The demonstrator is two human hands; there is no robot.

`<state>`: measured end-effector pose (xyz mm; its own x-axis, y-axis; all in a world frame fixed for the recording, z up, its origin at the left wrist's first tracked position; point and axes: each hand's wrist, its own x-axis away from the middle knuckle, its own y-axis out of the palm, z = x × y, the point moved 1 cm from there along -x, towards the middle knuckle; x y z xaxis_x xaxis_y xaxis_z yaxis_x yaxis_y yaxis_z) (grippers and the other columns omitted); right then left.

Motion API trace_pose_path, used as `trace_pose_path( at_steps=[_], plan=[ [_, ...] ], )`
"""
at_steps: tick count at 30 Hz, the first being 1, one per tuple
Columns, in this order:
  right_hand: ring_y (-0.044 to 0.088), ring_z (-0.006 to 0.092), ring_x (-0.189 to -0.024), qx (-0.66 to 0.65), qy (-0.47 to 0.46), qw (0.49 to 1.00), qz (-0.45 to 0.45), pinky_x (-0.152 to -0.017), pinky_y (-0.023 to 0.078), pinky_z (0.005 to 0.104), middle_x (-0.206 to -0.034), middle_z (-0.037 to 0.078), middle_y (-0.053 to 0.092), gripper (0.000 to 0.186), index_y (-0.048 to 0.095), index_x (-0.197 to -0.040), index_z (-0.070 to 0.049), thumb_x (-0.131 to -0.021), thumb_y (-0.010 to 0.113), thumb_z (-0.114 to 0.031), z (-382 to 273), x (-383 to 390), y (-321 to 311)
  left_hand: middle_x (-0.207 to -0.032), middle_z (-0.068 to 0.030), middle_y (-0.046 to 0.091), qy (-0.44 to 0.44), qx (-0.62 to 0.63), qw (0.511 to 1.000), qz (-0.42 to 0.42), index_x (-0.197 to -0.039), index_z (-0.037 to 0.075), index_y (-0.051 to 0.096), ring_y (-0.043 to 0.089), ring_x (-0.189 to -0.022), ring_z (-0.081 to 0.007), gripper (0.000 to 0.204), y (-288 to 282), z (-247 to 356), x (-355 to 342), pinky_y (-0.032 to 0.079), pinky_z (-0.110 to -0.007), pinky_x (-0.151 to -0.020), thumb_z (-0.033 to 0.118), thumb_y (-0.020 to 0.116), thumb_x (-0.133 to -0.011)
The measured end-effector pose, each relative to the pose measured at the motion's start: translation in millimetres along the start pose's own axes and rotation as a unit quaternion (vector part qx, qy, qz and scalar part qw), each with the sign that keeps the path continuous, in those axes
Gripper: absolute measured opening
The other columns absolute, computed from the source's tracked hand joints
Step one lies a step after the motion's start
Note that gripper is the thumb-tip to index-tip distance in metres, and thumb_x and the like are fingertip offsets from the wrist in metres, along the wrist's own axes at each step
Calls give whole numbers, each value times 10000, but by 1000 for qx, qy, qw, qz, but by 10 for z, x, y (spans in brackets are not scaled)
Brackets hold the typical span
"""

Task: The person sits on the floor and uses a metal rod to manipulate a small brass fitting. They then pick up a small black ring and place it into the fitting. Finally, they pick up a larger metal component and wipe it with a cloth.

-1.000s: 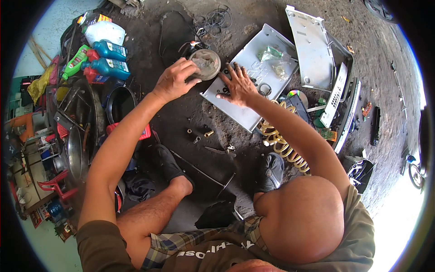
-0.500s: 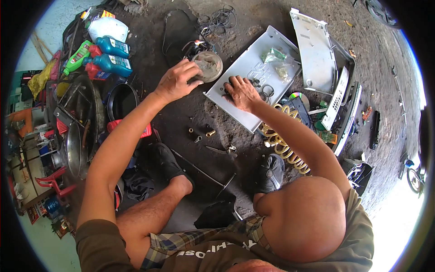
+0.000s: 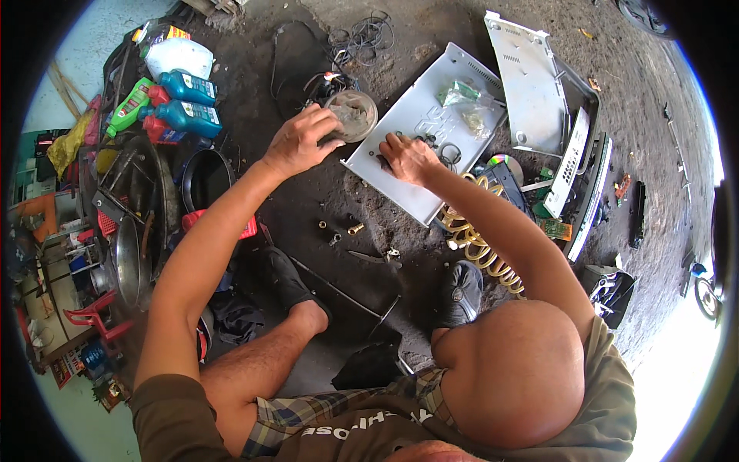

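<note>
A round, shallow dish (image 3: 359,117) with dirty greyish contents sits on the dark ground ahead. My left hand (image 3: 302,142) is at its left rim, fingers curled toward the thumb; what lies between them is hidden. Beside the dish, a grey metal cover (image 3: 404,186) lies like a tray. My right hand (image 3: 410,159) is low over its near left part, fingers bent and drawn together around something small and dark that I cannot make out. Next to that hand are black rubber rings (image 3: 450,153) and small dark parts. Clear plastic bags (image 3: 469,108) lie farther in on the cover.
Brass fittings (image 3: 355,229) and pliers (image 3: 366,256) lie nearer my feet. A coiled yellow hose (image 3: 479,235) is under my right forearm. Bottles (image 3: 188,88) and a black round pan (image 3: 206,181) stand left. Another metal panel (image 3: 531,85) lies at the right, tangled wires (image 3: 366,38) beyond the dish.
My right hand's fingers, more spread over the cover before, have drawn in and curled together. My left hand stays at the dish rim, nearly unchanged.
</note>
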<state>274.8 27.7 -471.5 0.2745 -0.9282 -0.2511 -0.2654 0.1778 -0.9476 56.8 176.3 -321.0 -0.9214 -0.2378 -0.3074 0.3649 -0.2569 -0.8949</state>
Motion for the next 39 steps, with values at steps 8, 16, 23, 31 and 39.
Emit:
trace_pose_path(
  at_steps=[8, 16, 23, 31, 39],
  plan=[
    [751, 307, -774, 17, -6, 998, -54, -645, 618, 451, -903, 140, 661, 235, 610, -1039, -67, -956, 657, -282, 7, -11, 3, -1037, -79, 691, -7, -7, 1000, -5, -981, 42, 702, 665, -1000, -309, 294, 5, 3, 28, 567, -410, -889, 91, 894, -764],
    [708, 501, -809, -230, 257, 935, 84, -733, 599, 550, -914, 258, 722, 282, 615, -905, -2, -972, 674, -270, 63, -98, -249, -1034, -78, 689, -5, -4, 1000, -12, -982, 43, 705, 666, -1006, -305, 294, 57, 25, -41, 570, -409, -893, 91, 894, -762],
    [592, 465, -636, -239, 206, 890, 330, -603, 496, 486, -728, 238, 600, 292, 552, -824, 9, -993, 704, -175, -136, -668, -1331, -1067, -85, 704, 22, 3, 1000, -2, -1018, 47, 721, 675, -1018, -312, 320, 53, 193, -137, 583, -416, -908, 89, 896, -752],
    [710, 332, -801, -127, -13, 961, 245, -660, 591, 440, -887, 91, 671, 225, 686, -972, -75, -898, 789, -261, -80, -695, -1214, -1081, -91, 708, 60, 8, 998, 7, -1068, 65, 712, 677, -1053, -318, 332, 27, 358, -277, 583, -418, -938, 108, 862, -775],
    [706, 397, -873, -225, 154, 917, 292, -747, 588, 482, -1015, 161, 691, 143, 712, -1028, -31, -984, 726, -166, -28, -563, -1289, -1067, -90, 715, 19, 34, 999, 5, -993, 38, 729, 681, -1014, -319, 303, -8, 249, -108, 581, -422, -895, 76, 902, -748]
  ],
)
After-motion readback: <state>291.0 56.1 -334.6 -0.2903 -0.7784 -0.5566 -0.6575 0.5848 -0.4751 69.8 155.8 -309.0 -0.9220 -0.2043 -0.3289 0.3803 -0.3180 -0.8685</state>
